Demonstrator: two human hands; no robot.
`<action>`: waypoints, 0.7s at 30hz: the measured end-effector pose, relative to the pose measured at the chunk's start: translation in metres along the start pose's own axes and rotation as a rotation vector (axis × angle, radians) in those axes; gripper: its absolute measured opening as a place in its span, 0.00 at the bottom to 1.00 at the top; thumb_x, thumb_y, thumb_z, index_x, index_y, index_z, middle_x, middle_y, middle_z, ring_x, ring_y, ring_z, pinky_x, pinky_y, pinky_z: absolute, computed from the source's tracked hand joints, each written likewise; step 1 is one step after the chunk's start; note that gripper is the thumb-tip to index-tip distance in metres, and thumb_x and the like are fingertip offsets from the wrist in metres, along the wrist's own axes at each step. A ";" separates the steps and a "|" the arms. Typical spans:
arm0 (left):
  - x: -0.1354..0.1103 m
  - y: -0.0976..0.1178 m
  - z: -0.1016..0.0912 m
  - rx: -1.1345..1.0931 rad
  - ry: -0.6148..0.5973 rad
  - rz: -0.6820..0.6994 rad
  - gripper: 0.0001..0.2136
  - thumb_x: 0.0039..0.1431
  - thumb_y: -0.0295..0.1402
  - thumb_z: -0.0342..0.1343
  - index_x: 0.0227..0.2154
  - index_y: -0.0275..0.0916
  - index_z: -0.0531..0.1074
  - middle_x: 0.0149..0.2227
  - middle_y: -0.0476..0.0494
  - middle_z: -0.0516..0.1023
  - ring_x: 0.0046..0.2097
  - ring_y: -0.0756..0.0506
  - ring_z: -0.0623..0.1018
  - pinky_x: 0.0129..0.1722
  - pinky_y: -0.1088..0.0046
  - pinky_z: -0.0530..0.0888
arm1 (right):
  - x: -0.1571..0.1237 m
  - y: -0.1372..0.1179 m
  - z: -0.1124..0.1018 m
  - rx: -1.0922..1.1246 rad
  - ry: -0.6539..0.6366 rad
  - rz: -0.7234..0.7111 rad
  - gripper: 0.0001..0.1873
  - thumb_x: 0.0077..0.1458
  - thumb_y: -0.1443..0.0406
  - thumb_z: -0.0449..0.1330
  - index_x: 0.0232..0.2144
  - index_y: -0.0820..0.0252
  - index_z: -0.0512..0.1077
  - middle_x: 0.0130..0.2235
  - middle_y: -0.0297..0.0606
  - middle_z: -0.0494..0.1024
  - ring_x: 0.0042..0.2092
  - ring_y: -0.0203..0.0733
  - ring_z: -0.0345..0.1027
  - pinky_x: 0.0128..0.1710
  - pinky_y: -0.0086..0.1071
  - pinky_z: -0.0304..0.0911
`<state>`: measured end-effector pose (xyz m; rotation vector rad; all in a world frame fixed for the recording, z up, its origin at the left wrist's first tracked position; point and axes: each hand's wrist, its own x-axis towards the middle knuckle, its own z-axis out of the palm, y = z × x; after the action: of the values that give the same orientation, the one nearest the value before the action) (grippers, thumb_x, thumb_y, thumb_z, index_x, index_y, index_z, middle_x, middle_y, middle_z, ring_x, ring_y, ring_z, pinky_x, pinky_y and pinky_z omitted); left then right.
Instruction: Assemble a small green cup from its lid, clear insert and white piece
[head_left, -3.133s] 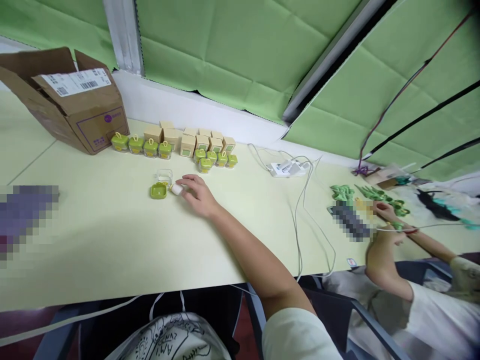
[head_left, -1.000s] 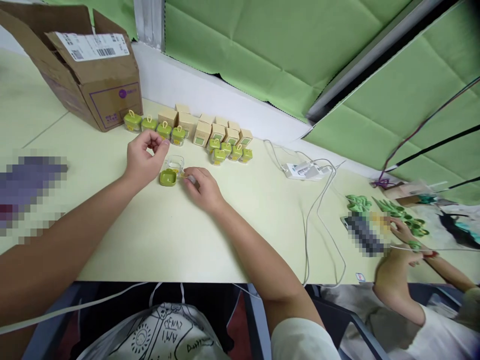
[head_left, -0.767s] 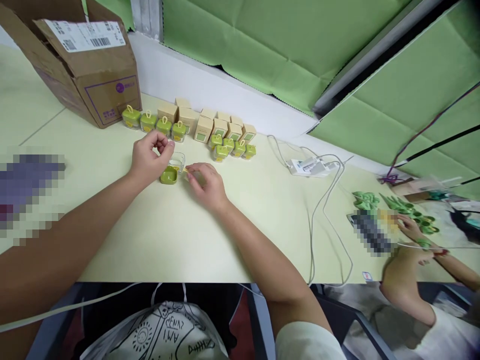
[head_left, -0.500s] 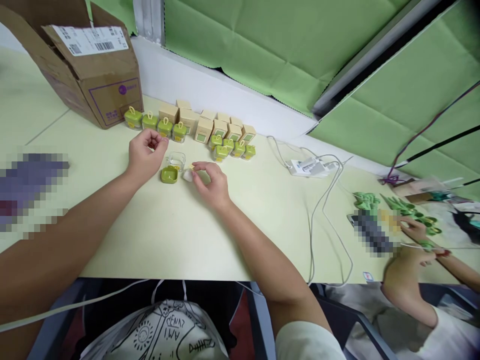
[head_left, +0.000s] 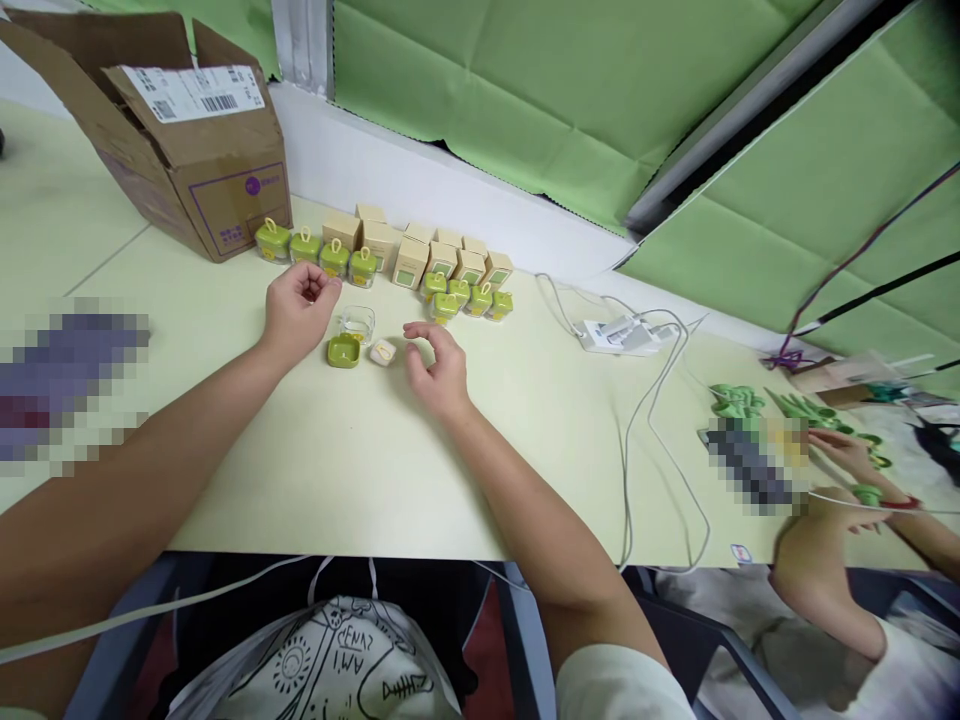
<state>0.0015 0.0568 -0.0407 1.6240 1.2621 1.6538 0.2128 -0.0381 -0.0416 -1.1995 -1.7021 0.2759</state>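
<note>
Taking the green lid (head_left: 343, 351) as reference: lying hollow side up on the tabletop (head_left: 420, 480), probably for keeping its inside within easy reach. Finding the clear cup (head_left: 357, 324) just behind the green lid and slightly right; being unable to tell contact from a narrow gap. Finding the small white piece (head_left: 382, 352) just right of the green lid, resting free, yellow mark uppermost, touching neither hand. Holding the right hand (head_left: 437, 370) further right of the green lid, loosely spread, thumb and forefinger apart, seemingly for clearance around the small white piece. Holding the left hand (head_left: 302, 310) left of and behind the green lid, fingers curling in toward the thumb; being unable to tell of anything pinched, for want of a view into the palm. Logging a row of lidded containers (head_left: 334, 256) behind the green lid, a tighter cluster of the same (head_left: 444, 304) behind and right of it, and small cartons (head_left: 410, 263) farther back; apparently standing grouped there for staying out of both hands' way.
</note>
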 end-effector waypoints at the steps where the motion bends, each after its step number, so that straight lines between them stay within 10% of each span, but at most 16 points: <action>1: 0.000 0.001 0.000 0.003 -0.002 -0.002 0.11 0.55 0.38 0.64 0.26 0.41 0.68 0.25 0.51 0.69 0.28 0.50 0.67 0.29 0.71 0.66 | 0.000 0.000 0.001 -0.002 -0.012 -0.005 0.08 0.59 0.65 0.54 0.40 0.54 0.71 0.46 0.42 0.81 0.52 0.49 0.75 0.57 0.47 0.68; 21: -0.001 0.004 -0.001 0.036 -0.025 -0.009 0.08 0.56 0.33 0.61 0.26 0.40 0.68 0.25 0.52 0.68 0.27 0.51 0.66 0.29 0.72 0.66 | 0.000 0.006 0.003 0.043 -0.078 0.148 0.12 0.64 0.61 0.52 0.41 0.56 0.75 0.43 0.39 0.82 0.47 0.46 0.74 0.52 0.41 0.66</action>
<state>0.0017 0.0539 -0.0379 1.6523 1.2922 1.6093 0.2137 -0.0342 -0.0473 -1.2990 -1.6677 0.4524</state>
